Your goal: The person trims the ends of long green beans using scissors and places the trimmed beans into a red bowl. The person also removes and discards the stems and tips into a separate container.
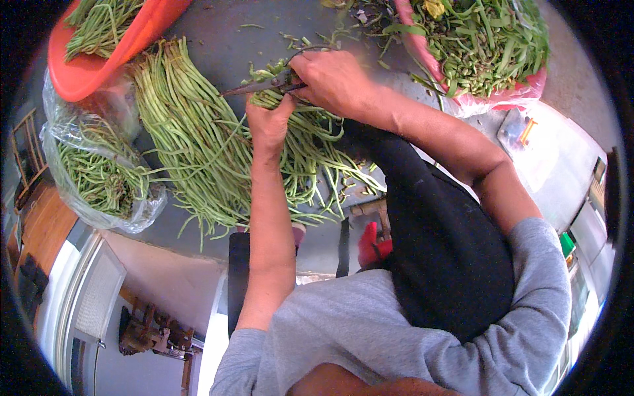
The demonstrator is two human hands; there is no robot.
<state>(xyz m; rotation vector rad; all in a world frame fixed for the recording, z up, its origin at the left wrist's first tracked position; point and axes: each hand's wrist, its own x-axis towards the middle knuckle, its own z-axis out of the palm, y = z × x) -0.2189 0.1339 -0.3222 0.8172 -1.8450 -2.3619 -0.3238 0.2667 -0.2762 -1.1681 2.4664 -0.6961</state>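
My left hand (270,119) grips a bunch of long green beans (307,128) near their upper ends. The beans' lengths fan down and to the right below it. In my right hand (332,76) is a pair of dark metal scissors (247,88), its blades lying across the bean ends just above my left hand. Whether the blades are parted is hard to make out. Left of my left hand lies a thick pile of long green beans (183,119) on the grey floor, tips pointing towards me.
An orange-red plastic basin (74,84) at the upper left holds more long beans. Below it sits a clear plastic bag (148,208) of beans. A red plastic bag (433,54) full of green trimmings stands at the upper right. Cut scraps (297,42) litter the floor (223,29).
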